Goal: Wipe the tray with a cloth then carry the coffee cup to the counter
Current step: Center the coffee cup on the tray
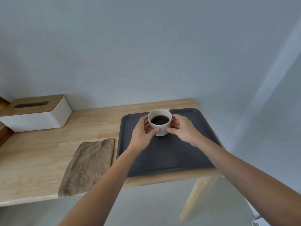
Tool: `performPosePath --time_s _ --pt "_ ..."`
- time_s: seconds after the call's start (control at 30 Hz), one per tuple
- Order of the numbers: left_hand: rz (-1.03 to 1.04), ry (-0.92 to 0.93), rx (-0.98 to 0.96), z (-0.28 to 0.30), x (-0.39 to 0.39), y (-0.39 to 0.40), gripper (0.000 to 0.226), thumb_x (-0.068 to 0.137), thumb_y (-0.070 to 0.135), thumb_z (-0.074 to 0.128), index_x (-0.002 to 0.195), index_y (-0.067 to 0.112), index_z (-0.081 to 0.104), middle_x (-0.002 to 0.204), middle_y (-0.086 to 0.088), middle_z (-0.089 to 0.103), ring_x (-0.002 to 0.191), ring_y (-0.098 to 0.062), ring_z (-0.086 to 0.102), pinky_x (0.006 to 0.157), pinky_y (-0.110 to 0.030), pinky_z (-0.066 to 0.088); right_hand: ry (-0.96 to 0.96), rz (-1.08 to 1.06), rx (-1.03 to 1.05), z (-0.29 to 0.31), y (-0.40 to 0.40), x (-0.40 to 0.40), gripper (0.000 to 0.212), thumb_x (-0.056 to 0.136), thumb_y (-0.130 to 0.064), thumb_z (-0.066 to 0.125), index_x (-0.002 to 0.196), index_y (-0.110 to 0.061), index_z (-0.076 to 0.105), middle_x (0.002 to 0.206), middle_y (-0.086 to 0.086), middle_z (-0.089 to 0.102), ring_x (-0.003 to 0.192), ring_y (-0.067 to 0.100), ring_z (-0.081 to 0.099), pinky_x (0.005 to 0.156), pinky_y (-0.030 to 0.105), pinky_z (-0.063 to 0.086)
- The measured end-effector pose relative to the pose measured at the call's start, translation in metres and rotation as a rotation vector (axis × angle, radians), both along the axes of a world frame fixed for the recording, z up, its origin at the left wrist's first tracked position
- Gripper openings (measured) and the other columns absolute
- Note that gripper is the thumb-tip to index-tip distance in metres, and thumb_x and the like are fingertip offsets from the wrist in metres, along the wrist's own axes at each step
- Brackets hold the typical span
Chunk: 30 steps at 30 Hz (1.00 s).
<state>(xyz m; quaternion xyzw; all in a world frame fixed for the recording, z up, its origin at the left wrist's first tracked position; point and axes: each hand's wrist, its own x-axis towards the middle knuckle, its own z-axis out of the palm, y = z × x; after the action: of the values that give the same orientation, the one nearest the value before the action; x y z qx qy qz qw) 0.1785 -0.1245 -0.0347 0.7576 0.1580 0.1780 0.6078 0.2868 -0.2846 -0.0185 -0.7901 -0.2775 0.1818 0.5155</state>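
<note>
White coffee cup (pixel 160 122) upright on dark tray (pixel 169 159); brown cloth (pixel 88 167) beside.

A pale wood tabletop (pixel 91 124) runs along a grey wall, its grain showing, with one light wooden leg (pixel 197 199) visible under its right end. Three things lie directly on it. At the far left stands a white box (pixel 40 118) with a wooden lid and a dark slot in the top. Near the front edge lies a brown cloth (pixel 88 167), flat and folded, its near end reaching the tabletop's edge. Just beside the cloth, to the right, sits a dark grey tray (pixel 164 160) with a raised rim, covering the right end of the tabletop.
</note>
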Motion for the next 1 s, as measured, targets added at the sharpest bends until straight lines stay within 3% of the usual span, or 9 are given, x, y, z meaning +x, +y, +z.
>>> performPosePath --time_s 0.4,0.5,0.63,0.7,0.8,0.9,1.0 --pt "-0.030 0.095 0.092 -0.001 -0.010 -0.018 0.068 0.080 0.021 0.075 0.138 0.022 0.040 0.137 0.003 0.055 0.128 -0.015 0.051 0.109 -0.039 0.042 0.008 0.052 -0.015 -0.007 -0.022 -0.009 0.056 0.082 -0.004 0.069 0.133 -0.017 0.050 0.127 0.001 0.063 0.117 0.013 0.060 0.105 0.042 0.047" --pt "-0.002 0.162 0.317 0.003 -0.020 -0.007 0.078 0.082 0.030 0.072 0.147 0.019 0.031 0.150 0.000 0.041 0.139 -0.016 0.037 0.115 -0.039 0.032 -0.129 -0.001 -0.133 -0.002 -0.035 -0.004 0.064 0.085 -0.015 0.068 0.143 -0.020 0.039 0.138 0.003 0.055 0.129 0.018 0.050 0.110 0.039 0.039" --pt "0.201 0.316 0.549 0.000 -0.043 0.026 0.068 0.091 0.025 0.059 0.149 0.011 0.026 0.155 -0.016 0.026 0.144 -0.030 0.025 0.117 -0.041 0.025 -0.418 -0.235 -0.360 -0.009 -0.074 0.013 0.051 0.091 -0.018 0.059 0.140 -0.015 0.044 0.144 0.010 0.047 0.134 0.029 0.040 0.111 0.039 0.033" --pt "0.226 0.421 0.545 -0.006 -0.053 0.038 0.063 0.093 0.023 0.055 0.148 0.010 0.027 0.154 -0.021 0.025 0.143 -0.034 0.025 0.116 -0.044 0.026 -0.406 -0.286 -0.432 -0.016 -0.091 0.016 0.044 0.093 -0.015 0.054 0.136 -0.014 0.047 0.141 0.014 0.044 0.131 0.034 0.037 0.108 0.041 0.035" --pt "0.213 0.476 0.641 -0.015 -0.059 0.041 0.051 0.095 0.023 0.050 0.142 0.009 0.039 0.147 -0.018 0.040 0.136 -0.035 0.036 0.112 -0.046 0.031 -0.404 -0.301 -0.473 -0.024 -0.104 0.014 0.040 0.096 -0.012 0.049 0.135 -0.012 0.047 0.135 0.016 0.044 0.123 0.033 0.045 0.100 0.036 0.041" --pt "0.277 0.522 0.763 -0.018 -0.058 0.036 0.040 0.096 0.024 0.045 0.135 0.014 0.048 0.143 -0.013 0.047 0.131 -0.036 0.038 0.108 -0.052 0.031 -0.432 -0.320 -0.488 -0.027 -0.105 0.012 0.040 0.097 -0.013 0.045 0.137 -0.012 0.045 0.127 0.017 0.047 0.105 0.034 0.056 0.090 0.036 0.045" --pt "0.303 0.521 0.743 -0.019 -0.054 0.038 0.040 0.096 0.012 0.042 0.135 0.013 0.049 0.141 -0.014 0.048 0.129 -0.037 0.039 0.107 -0.052 0.029 -0.446 -0.366 -0.536 -0.028 -0.102 0.013 0.039 0.098 -0.011 0.044 0.137 -0.010 0.044 0.118 0.018 0.049 0.087 0.033 0.059 0.077 0.036 0.048"
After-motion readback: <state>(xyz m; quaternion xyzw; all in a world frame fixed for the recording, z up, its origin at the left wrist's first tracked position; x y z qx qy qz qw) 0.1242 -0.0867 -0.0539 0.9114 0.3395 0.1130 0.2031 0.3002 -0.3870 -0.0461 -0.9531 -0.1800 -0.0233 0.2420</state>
